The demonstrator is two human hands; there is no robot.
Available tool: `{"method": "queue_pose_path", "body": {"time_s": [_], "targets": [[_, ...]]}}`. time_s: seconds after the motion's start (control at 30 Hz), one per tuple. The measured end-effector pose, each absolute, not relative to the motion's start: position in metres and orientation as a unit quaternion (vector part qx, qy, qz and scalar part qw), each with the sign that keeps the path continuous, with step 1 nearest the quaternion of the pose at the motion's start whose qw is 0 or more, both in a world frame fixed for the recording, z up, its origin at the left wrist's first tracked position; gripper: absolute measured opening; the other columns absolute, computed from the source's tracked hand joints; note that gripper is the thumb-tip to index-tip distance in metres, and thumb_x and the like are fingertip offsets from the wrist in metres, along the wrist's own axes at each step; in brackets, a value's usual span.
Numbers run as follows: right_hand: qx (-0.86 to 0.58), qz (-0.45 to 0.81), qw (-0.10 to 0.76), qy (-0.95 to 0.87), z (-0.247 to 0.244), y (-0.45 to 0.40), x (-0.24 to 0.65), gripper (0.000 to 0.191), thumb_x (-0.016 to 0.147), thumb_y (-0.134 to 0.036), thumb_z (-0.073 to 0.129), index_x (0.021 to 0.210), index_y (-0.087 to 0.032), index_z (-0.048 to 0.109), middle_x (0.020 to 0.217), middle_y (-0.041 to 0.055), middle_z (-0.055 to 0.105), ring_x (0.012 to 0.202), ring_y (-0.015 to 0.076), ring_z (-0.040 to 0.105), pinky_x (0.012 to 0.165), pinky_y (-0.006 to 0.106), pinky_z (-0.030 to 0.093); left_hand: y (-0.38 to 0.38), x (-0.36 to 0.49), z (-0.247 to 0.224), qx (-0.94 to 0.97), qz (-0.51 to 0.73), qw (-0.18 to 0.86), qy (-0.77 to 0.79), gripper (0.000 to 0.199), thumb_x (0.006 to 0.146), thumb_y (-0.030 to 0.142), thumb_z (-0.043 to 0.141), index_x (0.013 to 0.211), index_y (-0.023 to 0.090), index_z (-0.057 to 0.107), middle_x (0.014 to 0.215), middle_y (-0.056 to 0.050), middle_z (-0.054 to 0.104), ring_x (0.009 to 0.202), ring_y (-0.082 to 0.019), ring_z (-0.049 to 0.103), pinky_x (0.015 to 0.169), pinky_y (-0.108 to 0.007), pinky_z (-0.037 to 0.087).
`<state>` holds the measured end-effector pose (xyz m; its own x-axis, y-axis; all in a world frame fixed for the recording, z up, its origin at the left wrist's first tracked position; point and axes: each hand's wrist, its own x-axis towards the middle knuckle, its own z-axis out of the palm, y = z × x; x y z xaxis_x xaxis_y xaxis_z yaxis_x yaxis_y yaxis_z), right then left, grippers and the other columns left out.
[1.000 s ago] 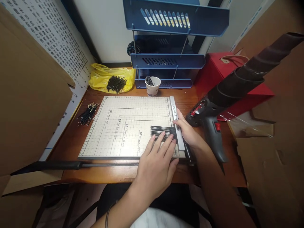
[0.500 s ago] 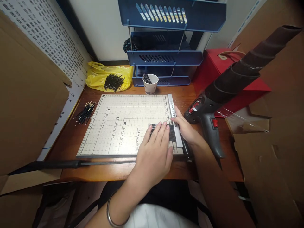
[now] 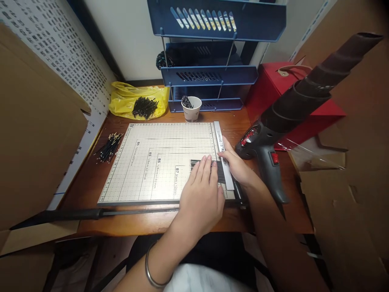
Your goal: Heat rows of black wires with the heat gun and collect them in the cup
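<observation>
My left hand [image 3: 202, 192] lies flat, fingers stretched forward, on a row of thin black tubes [image 3: 221, 172]. The row rests on the gridded board of a paper trimmer [image 3: 170, 144], its right ends meeting the white guard strip [image 3: 223, 156]. Part of the row is hidden under the palm and fingers. My right hand [image 3: 238, 164] is at the right side of the guard strip, fingers extended along it and thumb tip on top of it. The trimmer's arm with its black handle [image 3: 75, 213] lies down along the near edge.
Loose black pieces [image 3: 109, 148] lie left of the trimmer. More are heaped on a yellow plastic bag [image 3: 120, 99] behind, and some stand in a paper cup [image 3: 192, 110]. A heat gun [image 3: 267, 134] stands at right before a red box [image 3: 319, 117]. A blue rack [image 3: 209, 76] is at the back.
My left hand has shifted slightly right over the tubes, and its fingers have drawn closer together. My right hand stays at the guard strip. The view has tilted slightly.
</observation>
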<state>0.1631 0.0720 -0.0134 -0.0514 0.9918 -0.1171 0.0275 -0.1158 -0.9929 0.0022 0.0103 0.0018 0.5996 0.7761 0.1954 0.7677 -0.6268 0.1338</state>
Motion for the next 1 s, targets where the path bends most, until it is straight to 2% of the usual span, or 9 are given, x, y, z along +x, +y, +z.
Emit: {"method": "queue_pose_path", "body": {"time_s": [0.17,0.27,0.4,0.53,0.73,0.93,1.0], "targets": [[-0.536,0.529,0.455,-0.475,-0.009,0.071,0.16,0.075,0.086,-0.031,0.05,0.159,-0.03,0.032,0.164,-0.0045,0.038,0.157,0.0217,0.024,0.132,0.044,0.012,0.008,0.009,-0.003,0.877,0.135,0.026,0.461,0.06,0.105,0.033,0.035,0.153,-0.004,0.04,0.163,-0.022,0.036,0.154,-0.032,0.031,0.125,-0.048,0.033],[-0.537,0.527,0.455,-0.475,-0.009,0.071,0.16,0.074,0.085,-0.032,0.051,0.157,-0.031,0.036,0.165,-0.0057,0.036,0.157,0.0224,0.023,0.132,0.044,0.011,0.007,0.009,-0.003,0.875,0.139,0.019,0.463,0.062,0.104,0.033,0.034,0.155,-0.004,0.036,0.164,-0.022,0.034,0.154,-0.032,0.03,0.127,-0.048,0.03],[-0.547,0.529,0.447,-0.471,-0.007,0.072,0.16,0.077,0.084,-0.032,0.049,0.159,-0.027,0.032,0.166,-0.0041,0.035,0.156,0.0208,0.025,0.132,0.042,0.012,0.007,0.007,0.003,0.878,0.137,0.009,0.459,0.066,0.103,0.033,0.037,0.157,-0.005,0.031,0.166,-0.021,0.03,0.156,-0.032,0.024,0.129,-0.049,0.025],[-0.551,0.528,0.445,-0.468,-0.005,0.07,0.16,0.075,0.084,-0.032,0.048,0.158,-0.026,0.035,0.164,-0.0036,0.038,0.158,0.02,0.019,0.132,0.042,0.011,0.01,0.008,0.003,0.885,0.138,0.017,0.444,0.065,0.1,0.03,0.041,0.154,-0.005,0.036,0.165,-0.022,0.032,0.156,-0.031,0.025,0.129,-0.049,0.025],[-0.563,0.516,0.451,-0.462,-0.01,0.07,0.158,0.075,0.086,-0.035,0.051,0.159,-0.029,0.033,0.168,-0.0056,0.029,0.158,0.0204,0.019,0.132,0.042,0.01,0.012,0.011,-0.005,0.887,0.139,0.001,0.44,0.064,0.1,0.031,0.04,0.153,-0.004,0.04,0.162,-0.021,0.037,0.154,-0.03,0.031,0.127,-0.044,0.028],[-0.539,0.534,0.472,-0.449,-0.015,0.074,0.159,0.074,0.084,-0.034,0.05,0.157,-0.029,0.038,0.164,-0.0052,0.039,0.156,0.0209,0.026,0.132,0.042,0.014,0.011,0.012,-0.001,0.891,0.13,0.0,0.435,0.063,0.1,0.03,0.039,0.153,-0.004,0.04,0.162,-0.02,0.038,0.154,-0.029,0.031,0.128,-0.042,0.027],[-0.537,0.533,0.475,-0.45,-0.017,0.075,0.159,0.074,0.084,-0.033,0.05,0.157,-0.028,0.037,0.164,-0.004,0.039,0.156,0.0215,0.027,0.132,0.042,0.015,0.011,0.013,-0.001,0.893,0.125,0.0,0.433,0.063,0.1,0.029,0.038,0.153,-0.004,0.04,0.162,-0.02,0.039,0.154,-0.03,0.032,0.128,-0.043,0.026]]}}
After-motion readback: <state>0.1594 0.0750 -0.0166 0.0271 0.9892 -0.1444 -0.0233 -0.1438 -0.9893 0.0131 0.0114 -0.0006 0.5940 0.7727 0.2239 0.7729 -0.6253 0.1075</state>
